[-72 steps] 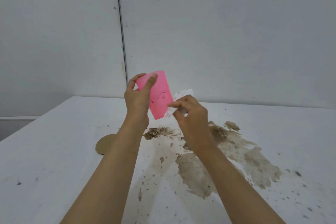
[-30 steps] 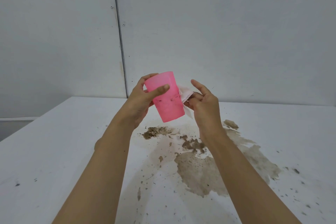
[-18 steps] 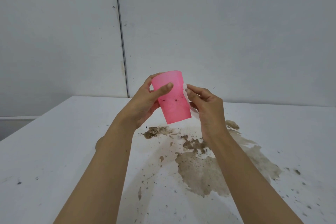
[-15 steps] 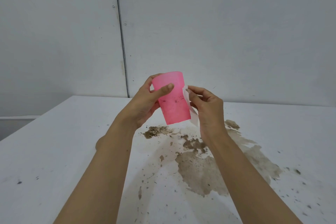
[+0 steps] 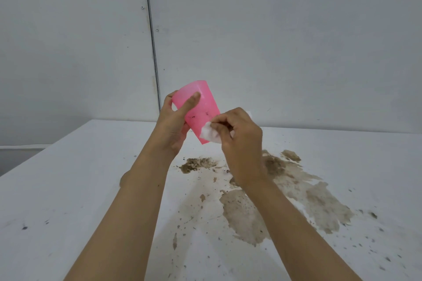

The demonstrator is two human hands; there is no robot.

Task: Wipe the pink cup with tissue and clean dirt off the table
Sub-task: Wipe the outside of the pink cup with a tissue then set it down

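Head view: tissue (image 5: 209, 134) against pink cup (image 5: 201, 110), above table (image 5: 68, 178) dirt (image 5: 285, 191).

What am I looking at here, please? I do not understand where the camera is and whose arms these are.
The camera sits on a person's head and looks forward and down, so the two bare arms are that person's own. The left hand holds a pink cup tilted in the air, with dark specks on its side. The right hand presses a white tissue against the cup's lower part. Below lies a white table with a brown dirt stain and scattered specks. A brown round thing peeks out behind the left forearm; I cannot tell what it is.
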